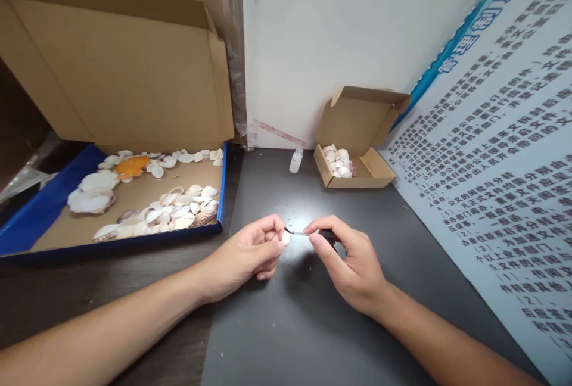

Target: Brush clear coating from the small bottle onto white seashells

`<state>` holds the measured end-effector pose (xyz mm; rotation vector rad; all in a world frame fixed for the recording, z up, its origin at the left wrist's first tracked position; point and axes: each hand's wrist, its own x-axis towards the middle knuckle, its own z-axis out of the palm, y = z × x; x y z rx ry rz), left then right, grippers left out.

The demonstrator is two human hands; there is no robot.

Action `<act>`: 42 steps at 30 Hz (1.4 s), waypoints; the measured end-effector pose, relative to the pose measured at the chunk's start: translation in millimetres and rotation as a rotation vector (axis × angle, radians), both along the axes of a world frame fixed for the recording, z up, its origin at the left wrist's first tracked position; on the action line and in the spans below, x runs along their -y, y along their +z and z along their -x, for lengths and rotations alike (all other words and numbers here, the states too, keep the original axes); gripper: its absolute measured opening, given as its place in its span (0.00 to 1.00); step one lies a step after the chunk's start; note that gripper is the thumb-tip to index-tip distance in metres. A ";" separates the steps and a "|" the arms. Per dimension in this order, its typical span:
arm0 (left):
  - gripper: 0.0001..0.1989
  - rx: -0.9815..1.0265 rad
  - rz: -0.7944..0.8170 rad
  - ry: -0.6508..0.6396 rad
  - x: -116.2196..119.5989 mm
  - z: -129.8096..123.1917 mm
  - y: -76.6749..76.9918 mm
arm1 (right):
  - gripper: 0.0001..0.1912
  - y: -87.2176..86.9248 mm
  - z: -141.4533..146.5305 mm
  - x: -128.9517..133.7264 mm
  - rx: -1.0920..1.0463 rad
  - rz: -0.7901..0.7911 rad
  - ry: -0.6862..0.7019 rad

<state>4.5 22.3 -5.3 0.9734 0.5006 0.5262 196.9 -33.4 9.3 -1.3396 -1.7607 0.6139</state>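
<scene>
small white piece (286, 237), too small to tell if it is a shell, sits at the fingertips of the left hand (248, 255), above the middle of the dark grey counter (254, 338). the left fingers (270, 250) are closed on it in a pinch, thumb on the near side, with the lower fingers curled in under the palm.

the right hand (360, 264) grips a thin tool (300, 233) with a pale shaft and a dark tip. its thumb and index finger are drawn nearly together on the shaft, and a dark part of the tool runs back beneath the hand. the tip points left and reaches the upper edge of the white piece; whether it touches the piece or the left fingers, i cannot tell.

behind the hands, a small bottle (295, 161) stands near the white wall (335, 22). to its right is a small cardboard box (364, 183), lid raised, with pale shells (340, 162) in its left part. over on the left, a large box (47, 207) with blue sides lies open, holding many shells and one orange shell (131, 167).
</scene>
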 end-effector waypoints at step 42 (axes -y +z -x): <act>0.09 0.006 0.039 0.025 -1.1 1.6 -0.5 | 0.08 6.5 0.0 0.5 0.038 -0.142 -0.111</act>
